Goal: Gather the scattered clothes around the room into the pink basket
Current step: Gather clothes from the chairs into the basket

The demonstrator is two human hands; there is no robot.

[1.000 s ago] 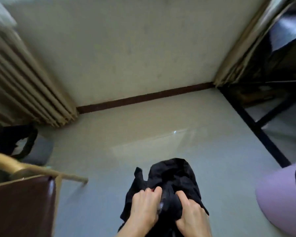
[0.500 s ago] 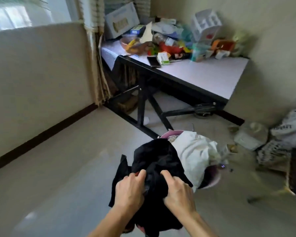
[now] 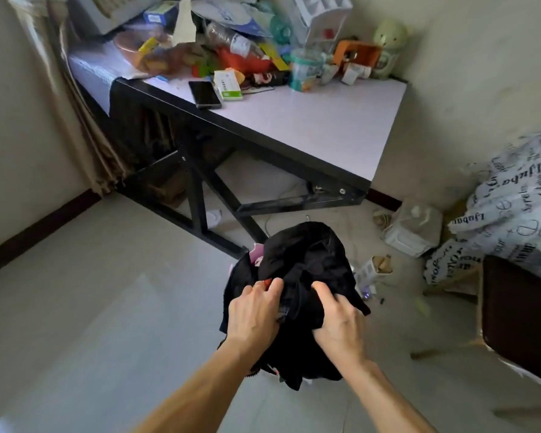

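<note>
A bunched black garment [image 3: 306, 264] fills the lower middle of the head view, held in both hands. My left hand [image 3: 253, 310] grips its left side and my right hand [image 3: 338, 320] grips its right side. Only a sliver of the pink basket [image 3: 256, 252] shows at the garment's upper left edge; the rest of the basket is hidden under the black cloth.
A black-framed table [image 3: 310, 126] with a cluttered far end and a phone [image 3: 204, 94] stands ahead. A printed white bag [image 3: 512, 207], a plastic jug [image 3: 414, 229] and small litter lie at right. A dark brown box [image 3: 522, 310] sits at the right edge.
The view has swung right from the bare wall to the table. The black garment, held in both hands throughout, now covers the basket and the white cloth that showed half a second ago.
</note>
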